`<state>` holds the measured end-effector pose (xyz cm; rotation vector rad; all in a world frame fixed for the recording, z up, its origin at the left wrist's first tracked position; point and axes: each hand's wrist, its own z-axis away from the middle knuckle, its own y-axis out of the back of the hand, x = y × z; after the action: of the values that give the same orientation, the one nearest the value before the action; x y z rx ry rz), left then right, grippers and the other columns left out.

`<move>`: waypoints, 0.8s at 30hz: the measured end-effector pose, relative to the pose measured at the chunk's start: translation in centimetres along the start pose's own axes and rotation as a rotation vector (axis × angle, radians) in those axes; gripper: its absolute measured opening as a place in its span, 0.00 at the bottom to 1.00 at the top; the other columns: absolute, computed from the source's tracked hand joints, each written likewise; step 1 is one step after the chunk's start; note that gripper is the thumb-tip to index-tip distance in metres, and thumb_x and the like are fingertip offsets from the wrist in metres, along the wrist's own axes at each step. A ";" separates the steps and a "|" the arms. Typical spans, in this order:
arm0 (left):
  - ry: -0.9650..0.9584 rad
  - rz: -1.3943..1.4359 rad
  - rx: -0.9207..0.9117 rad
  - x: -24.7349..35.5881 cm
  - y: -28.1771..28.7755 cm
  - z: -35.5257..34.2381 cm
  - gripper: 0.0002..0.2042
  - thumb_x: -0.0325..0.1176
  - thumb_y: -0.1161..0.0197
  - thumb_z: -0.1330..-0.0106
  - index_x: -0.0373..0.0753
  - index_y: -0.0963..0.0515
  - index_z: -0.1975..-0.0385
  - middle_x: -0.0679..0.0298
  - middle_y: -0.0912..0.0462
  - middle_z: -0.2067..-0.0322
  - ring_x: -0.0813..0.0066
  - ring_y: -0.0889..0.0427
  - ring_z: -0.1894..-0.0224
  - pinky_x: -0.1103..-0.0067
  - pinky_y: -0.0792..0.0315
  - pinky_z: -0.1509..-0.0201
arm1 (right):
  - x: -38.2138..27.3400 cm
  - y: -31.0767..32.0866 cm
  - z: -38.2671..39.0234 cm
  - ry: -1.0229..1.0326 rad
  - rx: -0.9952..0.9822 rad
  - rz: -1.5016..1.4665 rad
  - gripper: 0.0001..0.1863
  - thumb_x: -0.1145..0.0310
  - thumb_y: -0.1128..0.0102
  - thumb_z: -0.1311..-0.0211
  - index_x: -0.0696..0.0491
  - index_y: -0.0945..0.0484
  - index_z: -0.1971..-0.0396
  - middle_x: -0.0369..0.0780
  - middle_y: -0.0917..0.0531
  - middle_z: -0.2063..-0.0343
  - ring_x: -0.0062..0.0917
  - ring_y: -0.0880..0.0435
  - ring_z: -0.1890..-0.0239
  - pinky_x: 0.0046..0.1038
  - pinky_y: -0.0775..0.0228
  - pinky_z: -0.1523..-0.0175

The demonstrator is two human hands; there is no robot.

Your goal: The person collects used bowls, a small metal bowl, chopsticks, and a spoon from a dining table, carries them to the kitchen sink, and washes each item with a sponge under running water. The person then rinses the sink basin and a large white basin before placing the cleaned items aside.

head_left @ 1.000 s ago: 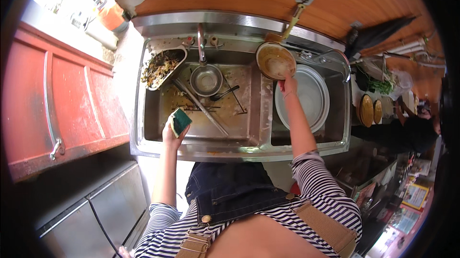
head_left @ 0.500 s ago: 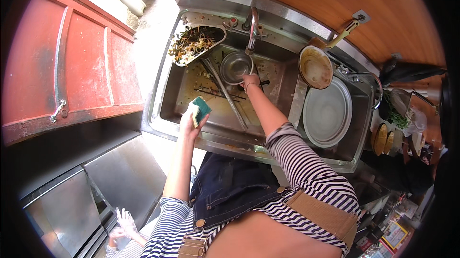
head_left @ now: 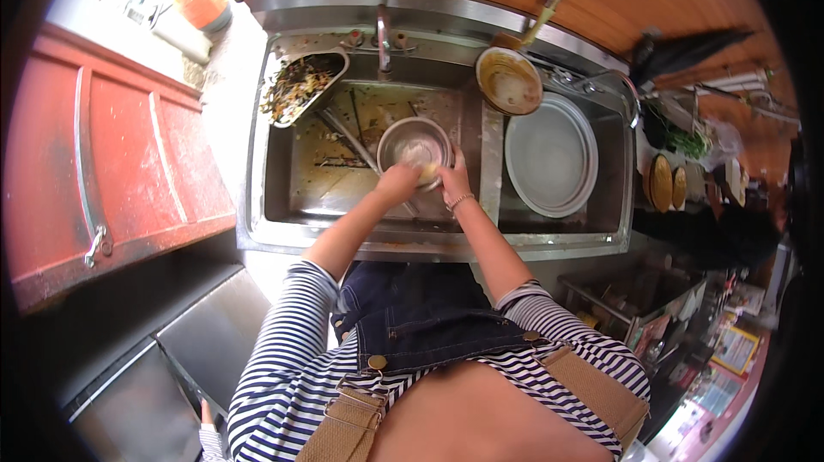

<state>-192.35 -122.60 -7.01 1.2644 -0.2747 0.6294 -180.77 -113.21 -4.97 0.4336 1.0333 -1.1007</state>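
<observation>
In the left basin (head_left: pixel 300 200), a round metal bowl (head_left: pixel 414 133) is held low over the wet, littered bottom. My right hand (head_left: pixel 453 177) grips its right rim. My left hand (head_left: pixel 398 180) is closed inside the bowl on a sponge (head_left: pixel 427 172), of which only a pale yellow part shows. Behind them a metal bar (head_left: pixel 344 136) and several dark utensils lie in the basin. A tray of food scraps (head_left: pixel 298 84) sits at the back left.
Right basin holds large pale plates (head_left: pixel 550 153); a dirty bowl (head_left: pixel 506 84) rests at its back. The tap (head_left: pixel 384 41) stands behind. A red door (head_left: pixel 112 161) is at left, a co-worker's hand (head_left: pixel 206 411) lower left, another person in dark clothing (head_left: pixel 738 230) far right.
My right hand left the dirty bowl for the metal bowl, which came forward and right. My left hand moved from the basin's left front into that bowl with the sponge.
</observation>
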 end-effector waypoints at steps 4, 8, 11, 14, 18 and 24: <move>0.217 -0.230 0.077 1.2 -0.1 -1.1 0.12 0.32 0.49 0.42 0.34 0.24 0.63 0.50 0.19 0.66 0.60 0.17 0.64 0.70 0.23 0.62 | 0.3 2.1 2.1 -0.462 -0.155 -0.048 0.36 0.85 0.52 0.60 0.52 0.37 0.43 0.42 0.22 0.61 0.31 0.20 0.60 0.31 0.21 0.64; -0.319 -0.134 -0.160 2.6 1.0 -1.4 0.10 0.29 0.50 0.42 0.35 0.23 0.66 0.51 0.18 0.68 0.55 0.18 0.66 0.65 0.23 0.63 | 0.0 3.6 2.5 -0.152 -0.123 -0.129 0.34 0.85 0.52 0.60 0.52 0.35 0.44 0.40 0.23 0.65 0.29 0.21 0.71 0.32 0.24 0.72; -0.109 -0.312 -0.058 3.1 1.4 -1.9 0.10 0.29 0.49 0.42 0.35 0.24 0.64 0.53 0.19 0.65 0.57 0.18 0.63 0.68 0.23 0.64 | 0.6 3.9 2.5 -0.246 -0.083 -0.110 0.32 0.83 0.53 0.59 0.50 0.32 0.47 0.39 0.23 0.69 0.28 0.21 0.73 0.33 0.23 0.76; -0.001 -0.217 0.186 3.5 1.0 -1.3 0.09 0.29 0.48 0.45 0.34 0.24 0.67 0.50 0.20 0.68 0.57 0.19 0.65 0.69 0.24 0.66 | 1.3 4.4 1.9 -0.351 -0.114 -0.195 0.29 0.79 0.51 0.58 0.50 0.31 0.49 0.39 0.24 0.71 0.29 0.21 0.73 0.40 0.23 0.75; -0.243 -0.216 -0.053 4.4 0.3 1.0 0.13 0.34 0.45 0.46 0.33 0.23 0.65 0.51 0.21 0.61 0.53 0.26 0.51 0.64 0.33 0.48 | 1.6 5.6 -0.3 -0.391 0.050 -0.171 0.17 0.70 0.46 0.50 0.53 0.28 0.57 0.42 0.23 0.69 0.31 0.21 0.71 0.37 0.24 0.68; -0.460 -0.449 0.003 4.5 1.2 3.3 0.17 0.31 0.45 0.44 0.34 0.28 0.54 0.55 0.24 0.56 0.58 0.24 0.53 0.70 0.28 0.50 | 4.8 3.9 -2.2 -0.534 0.093 -0.270 0.16 0.60 0.43 0.41 0.55 0.29 0.58 0.41 0.24 0.67 0.32 0.23 0.65 0.40 0.28 0.58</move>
<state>-188.94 -124.18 -2.68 1.4069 -0.3521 -0.0508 -177.95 -112.45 -10.88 0.0585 0.5773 -1.4123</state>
